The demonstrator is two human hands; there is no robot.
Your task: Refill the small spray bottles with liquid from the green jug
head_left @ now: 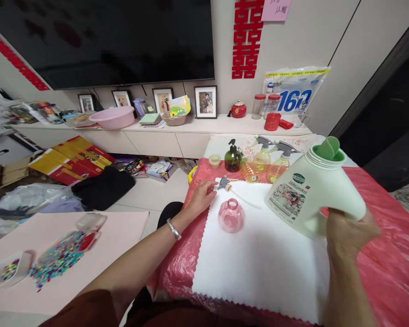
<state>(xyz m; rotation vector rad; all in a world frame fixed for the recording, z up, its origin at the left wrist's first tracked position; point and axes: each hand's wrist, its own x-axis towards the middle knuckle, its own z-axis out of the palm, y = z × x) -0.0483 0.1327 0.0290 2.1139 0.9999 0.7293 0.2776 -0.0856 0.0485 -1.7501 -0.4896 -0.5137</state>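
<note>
My right hand [351, 231] is wrapped round the handle of a big pale green detergent jug [295, 195], which has an uncapped mouth with a green spout and is held above the white mat [259, 263]. An open-necked pink bottle [231, 217] stands on the mat to the left of the jug. Just behind it lies a grey spray head [225, 183] with its thin tube stretched to the right. My left hand [203, 196] hovers by the mat's left edge near the spray head, fingers stretched out, holding nothing.
Behind the mat stand a dark green pump bottle [232, 156], several yellowish spray bottles [278, 167] and a small bowl [214, 160]. Red plastic [395, 240] covers the table. At left, a pink sheet [122, 231] bears scattered colourful pieces [59, 263]. A ledge with framed photos [206, 102] runs behind.
</note>
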